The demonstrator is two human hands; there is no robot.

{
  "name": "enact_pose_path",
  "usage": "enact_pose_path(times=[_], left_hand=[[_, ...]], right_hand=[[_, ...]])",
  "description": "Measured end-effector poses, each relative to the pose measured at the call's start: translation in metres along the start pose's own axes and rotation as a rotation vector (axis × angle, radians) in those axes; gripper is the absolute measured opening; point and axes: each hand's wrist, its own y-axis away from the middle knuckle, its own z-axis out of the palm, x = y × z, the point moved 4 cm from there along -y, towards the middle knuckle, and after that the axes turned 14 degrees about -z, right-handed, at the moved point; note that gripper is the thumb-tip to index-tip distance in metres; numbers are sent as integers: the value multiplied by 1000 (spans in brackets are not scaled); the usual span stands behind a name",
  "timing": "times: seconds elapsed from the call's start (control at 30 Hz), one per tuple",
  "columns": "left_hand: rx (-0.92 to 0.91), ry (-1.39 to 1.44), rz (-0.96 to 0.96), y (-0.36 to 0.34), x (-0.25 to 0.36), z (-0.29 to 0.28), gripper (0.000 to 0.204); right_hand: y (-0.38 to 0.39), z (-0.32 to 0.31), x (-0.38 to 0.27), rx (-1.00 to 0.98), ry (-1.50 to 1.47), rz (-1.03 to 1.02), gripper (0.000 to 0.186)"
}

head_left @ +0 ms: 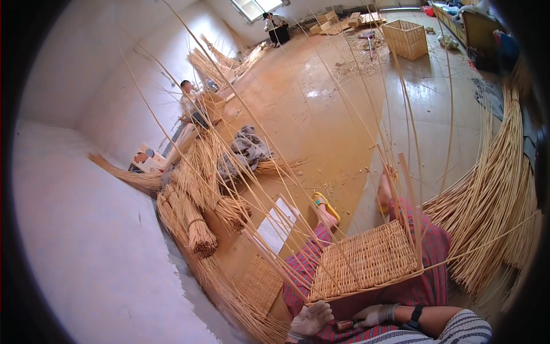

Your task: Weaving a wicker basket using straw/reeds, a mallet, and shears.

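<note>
A woven wicker basket base (366,258) rests on my lap, with long willow rods rising from its edges and flat wooden uprights at its corners. Beside its near left corner is my left hand (312,319), in a pale glove, its palm showing and its fingers apart with nothing in them. My right hand (373,315), also gloved, lies below the near edge of the base. Its fingers close round a short brown handle (344,325); the rest of that tool is hidden. One loose rod (487,243) runs off to the right from the near right corner.
Rod bundles (189,223) lie along the left wall, near a grey cloth (247,150) and a white sheet (276,226). A large rod pile (487,200) stands at the right. Farther off are a finished basket (405,39) and two people (192,103) seated at the left and back.
</note>
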Motion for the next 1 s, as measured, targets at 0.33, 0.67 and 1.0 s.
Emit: enact_pose_path(times=[0.33, 0.67, 1.0], left_hand=[[-43, 17, 4, -6, -1, 16, 68], [191, -306, 35, 0, 8, -1, 61], [58, -354, -13, -10, 3, 13, 67]], right_hand=[[2, -2, -8, 48, -9, -1, 55], [-5, -2, 1, 38, 8, -48, 47], [-1, 7, 14, 125, 25, -29, 50]])
